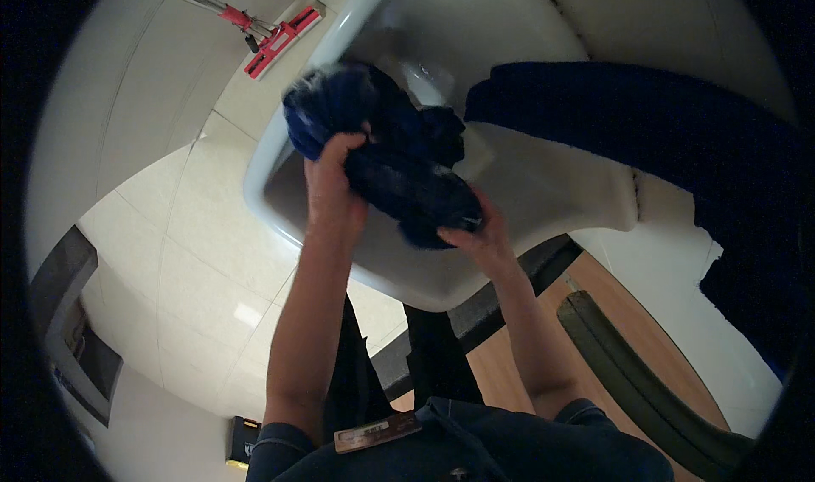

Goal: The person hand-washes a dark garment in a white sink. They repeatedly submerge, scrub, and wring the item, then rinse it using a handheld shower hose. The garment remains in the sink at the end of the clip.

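Observation:
A bunched dark blue cloth (406, 176), looking like a towel with paler worn patches, is held up over a large white sink (261, 166). My left hand (334, 185) is closed round its left part, thumb on top. At the lower right end of the bundle, my right hand (484, 238) grips the fabric between thumb and fingers. The far left part of the cloth is slightly blurred. A second dark blue cloth (586, 104) lies across the sink's right side, spreading out beyond it, apart from both hands.
A mop with a red head (284, 42) lies on the tiled floor (212, 219) left of the sink. Below and to the right are a wooden surface (497, 363) and a long olive-green padded piece (645, 389). Near the lower left sits a small black box (244, 441).

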The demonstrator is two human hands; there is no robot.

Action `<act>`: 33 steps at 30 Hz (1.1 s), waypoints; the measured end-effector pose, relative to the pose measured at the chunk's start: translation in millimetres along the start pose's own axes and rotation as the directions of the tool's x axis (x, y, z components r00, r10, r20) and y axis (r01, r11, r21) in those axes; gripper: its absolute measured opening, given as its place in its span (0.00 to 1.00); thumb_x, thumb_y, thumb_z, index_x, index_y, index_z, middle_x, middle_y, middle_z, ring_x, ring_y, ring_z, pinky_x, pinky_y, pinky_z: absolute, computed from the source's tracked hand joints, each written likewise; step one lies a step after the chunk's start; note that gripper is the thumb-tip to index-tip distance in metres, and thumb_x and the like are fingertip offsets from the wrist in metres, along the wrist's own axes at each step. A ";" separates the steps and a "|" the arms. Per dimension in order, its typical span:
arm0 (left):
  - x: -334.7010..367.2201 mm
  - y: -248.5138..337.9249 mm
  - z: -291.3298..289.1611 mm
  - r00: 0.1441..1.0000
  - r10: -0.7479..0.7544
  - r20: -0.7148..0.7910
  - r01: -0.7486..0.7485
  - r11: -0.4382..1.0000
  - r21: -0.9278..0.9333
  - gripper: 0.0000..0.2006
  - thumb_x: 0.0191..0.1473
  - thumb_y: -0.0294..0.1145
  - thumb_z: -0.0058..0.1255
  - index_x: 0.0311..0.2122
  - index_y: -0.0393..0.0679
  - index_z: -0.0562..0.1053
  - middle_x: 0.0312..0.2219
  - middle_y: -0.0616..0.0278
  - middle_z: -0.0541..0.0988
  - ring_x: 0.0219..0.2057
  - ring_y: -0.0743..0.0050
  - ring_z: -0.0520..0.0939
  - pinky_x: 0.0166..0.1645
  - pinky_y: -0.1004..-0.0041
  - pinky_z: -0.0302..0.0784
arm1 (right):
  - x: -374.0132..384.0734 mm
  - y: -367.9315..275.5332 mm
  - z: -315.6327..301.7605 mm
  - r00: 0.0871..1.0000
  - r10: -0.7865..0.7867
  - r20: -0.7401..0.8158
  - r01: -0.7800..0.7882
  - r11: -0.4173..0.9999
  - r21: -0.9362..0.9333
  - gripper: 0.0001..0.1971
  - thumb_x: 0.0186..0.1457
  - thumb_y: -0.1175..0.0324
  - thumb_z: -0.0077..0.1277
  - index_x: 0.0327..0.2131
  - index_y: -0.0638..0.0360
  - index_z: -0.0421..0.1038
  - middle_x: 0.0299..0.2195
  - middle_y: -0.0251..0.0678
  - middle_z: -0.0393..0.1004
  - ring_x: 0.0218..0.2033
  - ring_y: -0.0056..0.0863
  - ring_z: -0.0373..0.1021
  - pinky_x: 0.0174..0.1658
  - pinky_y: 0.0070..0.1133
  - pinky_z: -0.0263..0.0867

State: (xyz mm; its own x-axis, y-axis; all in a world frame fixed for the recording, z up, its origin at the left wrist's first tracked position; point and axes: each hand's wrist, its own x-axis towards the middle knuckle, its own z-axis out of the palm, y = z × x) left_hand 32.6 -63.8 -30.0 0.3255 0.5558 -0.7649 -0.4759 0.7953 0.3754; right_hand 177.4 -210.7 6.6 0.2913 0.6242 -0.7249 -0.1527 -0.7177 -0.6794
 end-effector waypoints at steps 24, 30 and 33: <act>-19.9 -127.6 -40.5 0.906 -0.403 -0.129 0.357 0.891 -0.280 0.25 0.56 0.43 0.44 0.55 0.42 0.59 0.51 0.60 0.66 0.51 0.65 0.67 0.58 0.65 0.60 | 25.9 66.8 66.9 0.724 -0.676 -0.136 0.437 0.603 -0.667 0.44 0.38 0.48 0.58 0.56 0.59 0.51 0.50 0.48 0.61 0.53 0.44 0.58 0.55 0.33 0.55; -3.5 -128.8 -76.7 0.945 -0.316 -0.081 0.277 0.909 -0.311 0.23 0.54 0.38 0.48 0.53 0.42 0.60 0.49 0.62 0.68 0.51 0.68 0.68 0.56 0.68 0.63 | 45.6 28.3 63.1 0.977 -0.095 -0.191 0.057 0.979 -0.195 0.46 0.37 0.51 0.60 0.56 0.62 0.49 0.52 0.46 0.57 0.54 0.43 0.57 0.56 0.40 0.52; 12.1 -147.1 -141.2 0.838 -0.436 0.329 0.463 0.247 -0.851 0.19 0.57 0.43 0.42 0.50 0.45 0.65 0.46 0.62 0.70 0.48 0.68 0.70 0.54 0.67 0.65 | -14.3 41.0 91.5 0.860 -0.464 -0.210 0.305 0.799 -0.518 0.46 0.37 0.52 0.63 0.56 0.64 0.49 0.52 0.48 0.57 0.53 0.44 0.58 0.57 0.36 0.53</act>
State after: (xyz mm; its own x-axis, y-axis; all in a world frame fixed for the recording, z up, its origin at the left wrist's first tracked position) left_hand -8.8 -208.2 -168.3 0.7491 0.1983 -0.6321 -0.6623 0.2481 -0.7070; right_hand 80.6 -220.8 -21.3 0.5201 0.8054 -0.2845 0.4556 -0.5433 -0.7052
